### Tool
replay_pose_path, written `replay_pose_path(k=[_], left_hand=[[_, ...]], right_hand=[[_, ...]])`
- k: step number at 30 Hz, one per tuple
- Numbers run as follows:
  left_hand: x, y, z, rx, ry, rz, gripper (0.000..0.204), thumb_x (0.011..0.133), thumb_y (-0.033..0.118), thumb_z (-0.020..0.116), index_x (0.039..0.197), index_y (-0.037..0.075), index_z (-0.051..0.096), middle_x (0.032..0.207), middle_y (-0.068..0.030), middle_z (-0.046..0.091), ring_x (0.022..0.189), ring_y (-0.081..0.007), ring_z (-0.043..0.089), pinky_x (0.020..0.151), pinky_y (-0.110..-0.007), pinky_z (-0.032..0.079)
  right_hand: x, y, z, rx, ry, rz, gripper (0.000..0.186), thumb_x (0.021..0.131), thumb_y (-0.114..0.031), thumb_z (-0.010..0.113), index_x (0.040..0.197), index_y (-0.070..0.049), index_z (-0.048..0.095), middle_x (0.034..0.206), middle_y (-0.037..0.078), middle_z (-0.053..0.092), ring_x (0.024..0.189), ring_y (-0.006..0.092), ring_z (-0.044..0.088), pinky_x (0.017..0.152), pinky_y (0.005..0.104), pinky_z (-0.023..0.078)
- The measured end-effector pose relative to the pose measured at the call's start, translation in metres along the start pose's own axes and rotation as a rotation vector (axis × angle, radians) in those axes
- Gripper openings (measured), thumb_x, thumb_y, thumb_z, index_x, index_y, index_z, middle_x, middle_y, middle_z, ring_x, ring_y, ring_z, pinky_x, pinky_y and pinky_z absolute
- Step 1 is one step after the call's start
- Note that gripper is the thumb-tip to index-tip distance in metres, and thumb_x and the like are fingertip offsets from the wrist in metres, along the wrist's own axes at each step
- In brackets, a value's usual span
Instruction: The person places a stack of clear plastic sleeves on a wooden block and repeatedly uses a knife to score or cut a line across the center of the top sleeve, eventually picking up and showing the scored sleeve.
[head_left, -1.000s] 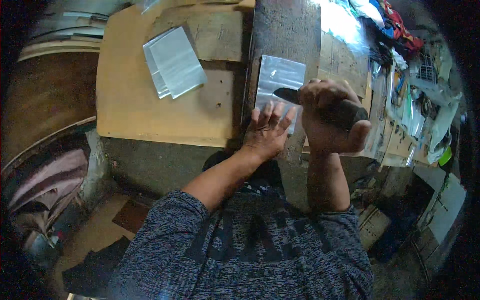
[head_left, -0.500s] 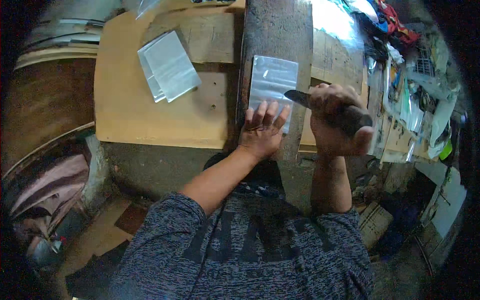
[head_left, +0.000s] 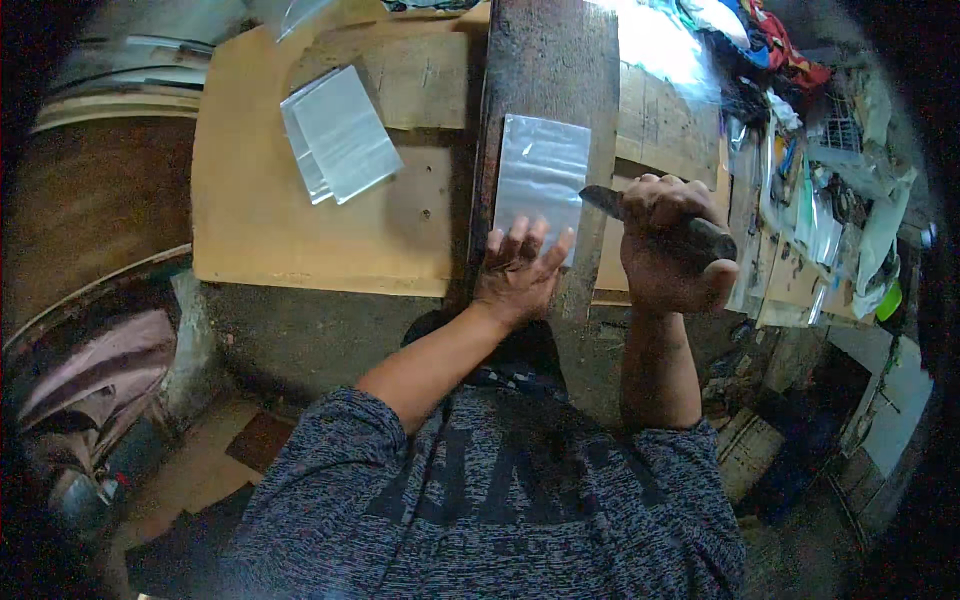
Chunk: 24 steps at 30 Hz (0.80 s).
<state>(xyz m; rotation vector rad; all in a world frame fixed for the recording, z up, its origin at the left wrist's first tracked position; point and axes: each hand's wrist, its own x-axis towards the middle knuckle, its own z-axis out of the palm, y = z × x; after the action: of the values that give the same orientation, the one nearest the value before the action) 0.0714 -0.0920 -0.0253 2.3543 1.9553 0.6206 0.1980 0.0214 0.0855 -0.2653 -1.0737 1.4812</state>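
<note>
Plastic sheets [head_left: 543, 165], clear and glossy with milky ripples, lie squared into a flat rectangular stack on a dark, coarse-grained wooden plank [head_left: 552, 55]. The left hand [head_left: 513, 275] lies across the near end of the stack, its grip spread, fingers apart and palm down. The right hand's [head_left: 675, 265] grip is clamped round the thick dark handle of a knife [head_left: 602, 202], whose tapered, dull grey blade points left at the stack's right edge; whether it touches cannot be told.

The plank runs over a counter [head_left: 300, 240] of smooth tan board, with a rougher wooden panel [head_left: 415, 80] on its left part. Two offset bundles of frosted film [head_left: 345, 135] overlap there, slanted. Glare whitens the counter's far right, beside crumpled red cloth [head_left: 785, 45]. Below, at far left, hangs or lies folded pinkish-brown fabric [head_left: 105, 365].

At the right, a wire-grid rack or basket [head_left: 842, 130] stands in clutter, its contents too blurred to tell. Near it droops a limp, translucent bag [head_left: 885, 240], above something bright green [head_left: 889, 300].
</note>
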Motion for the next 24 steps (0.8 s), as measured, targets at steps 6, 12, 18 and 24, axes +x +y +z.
replay_pose_path(k=[6, 12, 18, 24], left_hand=[[0.003, 0.006, -0.003, 0.02, 0.037, -0.022, 0.043, 0.077, 0.034, 0.057, 0.118, 0.021, 0.052, 0.111, -0.0087, 0.046, 0.113, -0.0284, 0.038, 0.089, -0.045, 0.028], [-0.002, 0.005, -0.002, 0.007, 0.023, -0.014, 0.029, 0.076, 0.03, 0.056, 0.103, 0.019, 0.055, 0.107, -0.0085, 0.046, 0.113, -0.0278, 0.038, 0.092, -0.046, 0.027], [-0.002, 0.0, 0.003, -0.09, -0.041, -0.017, 0.031, 0.074, 0.028, 0.057, 0.104, 0.019, 0.055, 0.109, -0.0061, 0.046, 0.112, -0.0264, 0.038, 0.091, -0.045, 0.028], [-0.001, 0.006, 0.002, -0.019, 0.024, -0.042, 0.043, 0.075, 0.026, 0.056, 0.117, 0.02, 0.049, 0.117, -0.0067, 0.045, 0.114, -0.026, 0.038, 0.092, -0.045, 0.028]], right_hand=[[-0.011, -0.009, 0.034, 0.004, -0.002, -0.07, 0.077, 0.071, -0.072, 0.056, 0.094, 0.002, 0.055, 0.082, 0.012, 0.051, 0.077, 0.0243, 0.047, 0.069, 0.0385, 0.037], [-0.019, -0.003, 0.07, -0.089, 0.191, 0.144, 0.08, 0.068, -0.075, 0.057, 0.095, 0.0, 0.053, 0.082, 0.014, 0.051, 0.08, 0.0277, 0.05, 0.08, 0.042, 0.04], [-0.011, 0.037, 0.05, 0.092, 0.105, 0.137, 0.073, 0.072, -0.066, 0.059, 0.1, 0.002, 0.052, 0.089, 0.015, 0.05, 0.085, 0.0272, 0.047, 0.08, 0.042, 0.039], [-0.007, 0.01, 0.063, 0.044, 0.134, 0.085, 0.072, 0.074, -0.065, 0.058, 0.097, 0.003, 0.053, 0.082, 0.012, 0.048, 0.077, 0.0247, 0.045, 0.077, 0.0403, 0.04]])
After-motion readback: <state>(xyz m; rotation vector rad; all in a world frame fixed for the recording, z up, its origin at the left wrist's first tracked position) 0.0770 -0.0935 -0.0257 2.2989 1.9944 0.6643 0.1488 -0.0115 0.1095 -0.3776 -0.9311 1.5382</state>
